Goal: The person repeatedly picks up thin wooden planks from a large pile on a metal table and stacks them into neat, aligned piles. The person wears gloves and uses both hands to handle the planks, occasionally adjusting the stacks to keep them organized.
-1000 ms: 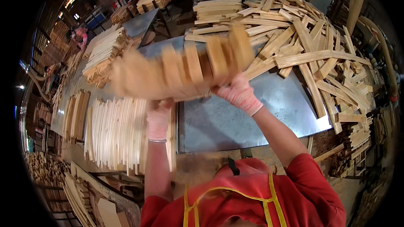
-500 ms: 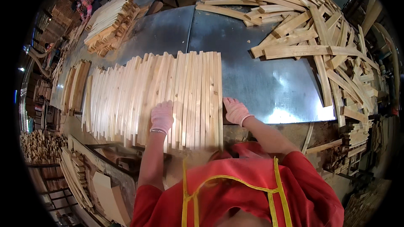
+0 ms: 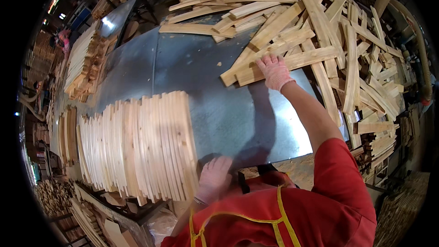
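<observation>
"So, what is the work being done on?"

"A wide, shiny grey metal worktop (image 3: 219, 114) with a thin seam across it. At the left is a row of straight, pale wooden strips (image 3: 141, 144), side by side. At the right is a big messy heap of long yellow-brown wooden boards (image 3: 340, 32). Farther off at the left sits a stack of pale wooden sticks (image 3: 83, 64), and a person in pink (image 3: 63, 40) is past it."

"Is there room to move?"

"Yes, bare metal lies between the row and the heap, and it goes on behind the row. The near edge runs just before the person's body."

"Where are the hands?"

"The right hand in a pale pink glove (image 3: 275, 72) touches a flat, pale wooden board (image 3: 315, 56) at the heap's near left side. Its fingers lie over the top; I can't tell if they grip. The left hand in a pale pink glove (image 3: 216, 174) is low, just beside the row's right end. It's blurry, so I can't tell about those fingers."

"What's different?"

"Half a second ago, both hands were at the row. Now the right one is over at the heap, and the left one is off the strips."
</observation>
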Demonstrator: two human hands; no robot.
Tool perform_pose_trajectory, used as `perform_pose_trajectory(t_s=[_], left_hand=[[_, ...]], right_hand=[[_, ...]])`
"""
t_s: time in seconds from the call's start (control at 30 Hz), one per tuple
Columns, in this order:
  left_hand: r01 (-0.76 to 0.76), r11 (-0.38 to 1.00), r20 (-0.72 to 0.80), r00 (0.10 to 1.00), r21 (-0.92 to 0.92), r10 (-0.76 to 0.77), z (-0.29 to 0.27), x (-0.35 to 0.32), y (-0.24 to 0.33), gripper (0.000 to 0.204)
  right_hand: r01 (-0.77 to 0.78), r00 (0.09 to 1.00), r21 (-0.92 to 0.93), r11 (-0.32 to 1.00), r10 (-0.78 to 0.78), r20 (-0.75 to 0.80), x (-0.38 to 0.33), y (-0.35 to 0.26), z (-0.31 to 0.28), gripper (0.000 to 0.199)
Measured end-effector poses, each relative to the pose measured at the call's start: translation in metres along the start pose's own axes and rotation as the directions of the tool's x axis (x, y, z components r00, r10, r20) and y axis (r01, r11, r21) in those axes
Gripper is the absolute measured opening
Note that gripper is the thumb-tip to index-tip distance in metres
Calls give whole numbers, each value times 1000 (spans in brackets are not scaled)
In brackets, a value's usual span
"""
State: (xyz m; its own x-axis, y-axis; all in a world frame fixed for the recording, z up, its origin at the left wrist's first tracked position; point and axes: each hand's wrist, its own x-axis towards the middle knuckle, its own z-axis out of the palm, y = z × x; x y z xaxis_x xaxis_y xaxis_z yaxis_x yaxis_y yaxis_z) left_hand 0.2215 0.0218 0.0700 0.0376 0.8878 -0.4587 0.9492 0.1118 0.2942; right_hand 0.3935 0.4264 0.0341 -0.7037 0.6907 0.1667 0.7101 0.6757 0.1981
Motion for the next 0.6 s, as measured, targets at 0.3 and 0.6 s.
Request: perform_pose_trajectory(t_s=[0.3, 0.6], left_hand=[[190, 974, -355, 925, 122, -136, 4, 116, 55, 101], [207, 972, -82, 973, -109, -216, 6, 135, 49, 86]], right_hand=[[156, 985, 475, 866, -172, -11, -65, 20, -42, 60], [-412, 910, 101, 905, 414, 8, -184, 161, 70, 84]])
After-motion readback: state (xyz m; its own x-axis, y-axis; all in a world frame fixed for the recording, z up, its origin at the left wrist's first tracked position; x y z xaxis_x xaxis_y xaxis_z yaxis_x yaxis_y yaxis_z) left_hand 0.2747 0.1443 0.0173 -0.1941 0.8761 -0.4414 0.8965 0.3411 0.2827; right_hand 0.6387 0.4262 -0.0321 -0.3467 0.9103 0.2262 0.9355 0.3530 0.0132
